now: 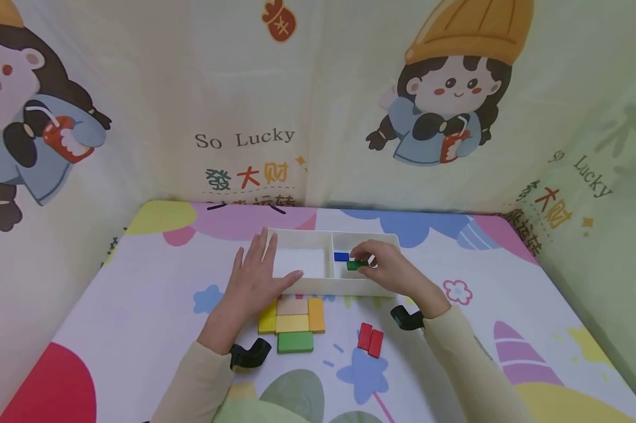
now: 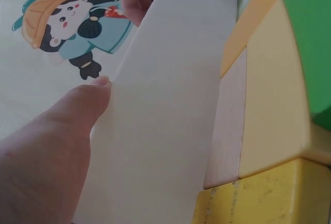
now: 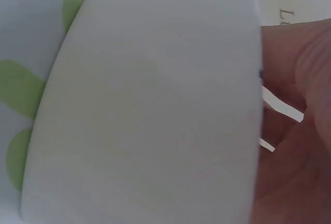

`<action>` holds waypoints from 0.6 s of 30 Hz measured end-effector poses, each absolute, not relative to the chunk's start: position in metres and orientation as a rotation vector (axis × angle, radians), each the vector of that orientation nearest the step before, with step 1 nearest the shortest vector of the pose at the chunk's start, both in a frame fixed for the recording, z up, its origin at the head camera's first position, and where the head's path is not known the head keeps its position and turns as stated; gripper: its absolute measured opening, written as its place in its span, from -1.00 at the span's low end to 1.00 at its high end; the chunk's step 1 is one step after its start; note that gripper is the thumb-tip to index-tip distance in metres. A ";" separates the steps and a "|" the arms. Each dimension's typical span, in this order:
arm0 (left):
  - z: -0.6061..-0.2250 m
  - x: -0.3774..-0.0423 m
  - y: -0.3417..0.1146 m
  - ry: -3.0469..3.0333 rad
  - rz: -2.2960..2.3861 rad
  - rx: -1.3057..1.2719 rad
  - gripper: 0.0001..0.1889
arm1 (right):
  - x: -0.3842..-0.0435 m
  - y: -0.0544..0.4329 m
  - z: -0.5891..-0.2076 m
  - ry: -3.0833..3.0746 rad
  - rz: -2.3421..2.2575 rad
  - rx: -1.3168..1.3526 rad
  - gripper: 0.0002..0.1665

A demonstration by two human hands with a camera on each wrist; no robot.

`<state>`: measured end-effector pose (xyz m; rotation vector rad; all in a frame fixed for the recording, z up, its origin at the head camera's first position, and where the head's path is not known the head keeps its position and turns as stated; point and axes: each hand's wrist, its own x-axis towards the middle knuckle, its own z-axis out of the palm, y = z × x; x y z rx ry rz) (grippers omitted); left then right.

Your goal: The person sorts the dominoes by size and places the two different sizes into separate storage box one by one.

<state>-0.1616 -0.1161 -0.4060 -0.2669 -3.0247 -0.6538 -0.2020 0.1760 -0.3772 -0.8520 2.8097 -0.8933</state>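
A white two-compartment box [image 1: 318, 287] stands across the middle of the table. My left hand [image 1: 250, 285] rests on its left end with fingers extended; in the left wrist view the thumb [image 2: 95, 100] touches the rim. Inside the right compartment, my right hand [image 1: 391, 267] pinches the right end of a small dark green block [image 1: 354, 266]. Just behind that block lies a small blue block [image 1: 341, 257], near the divider. The box's wall [image 3: 145, 105] hides the right fingertips in the right wrist view.
In front of the box, yellow, orange and pale wooden blocks [image 1: 292, 323] lie together, with a larger green block [image 1: 295, 342] nearest me. Two red blocks [image 1: 365, 335] lie further right. A printed cloth wall [image 1: 318, 117] rises behind the table.
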 end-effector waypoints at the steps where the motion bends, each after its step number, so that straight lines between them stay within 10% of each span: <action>1: -0.406 -0.162 -0.116 -3.028 -0.657 -0.268 0.09 | -0.204 0.174 -0.378 2.808 -0.881 -0.849 -0.68; 18: -0.402 -0.162 -0.117 -3.044 -0.693 -0.265 0.09 | -0.230 0.142 -0.381 2.762 -0.670 -0.809 -0.70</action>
